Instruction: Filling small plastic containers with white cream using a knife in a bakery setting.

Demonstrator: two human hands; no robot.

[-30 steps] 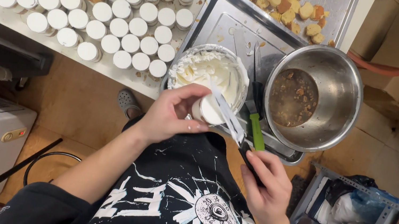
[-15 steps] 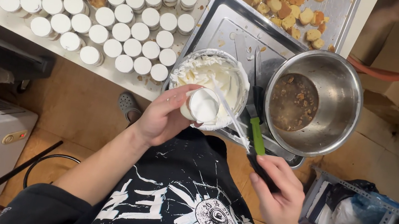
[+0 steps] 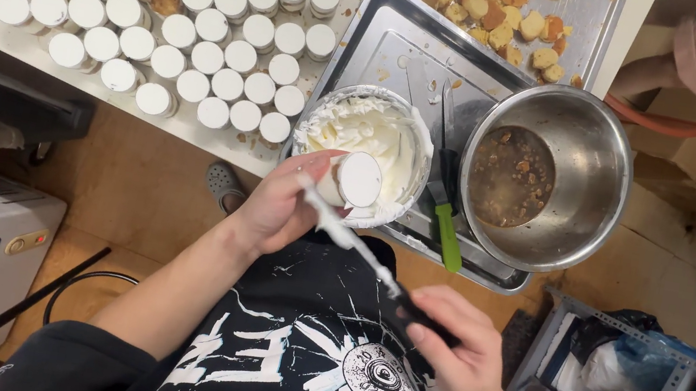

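cup: a small round cup point(image 3: 357, 180) filled level with white cream, its flat white top tilted toward the camera, at the centre of the frame just in front of the cream bowl's near rim
left hand: the left hand point(image 3: 285, 204) wraps the cup from the lower left, fingers closed round its side
spatula: a thin cream-smeared spatula point(image 3: 350, 241) with a dark handle; its long axis runs from the cup's lower left edge down to the lower right
right hand: the right hand point(image 3: 453, 355) is closed on the spatula's handle, lower right of the cup and well apart from it; the left hand is the nearer one
cream bowl: a round bowl point(image 3: 368, 133) of whipped white cream, just behind the cup, standing on a metal tray point(image 3: 401, 44)
steel bowl: a deep steel bowl point(image 3: 592, 170) with brown crumbs, right of the cream bowl
knife: a green-handled knife point(image 3: 444, 212) lies between the two bowls
desk: rows of white-topped cups point(image 3: 178, 30) fill the desk point(image 3: 216, 138) at upper left
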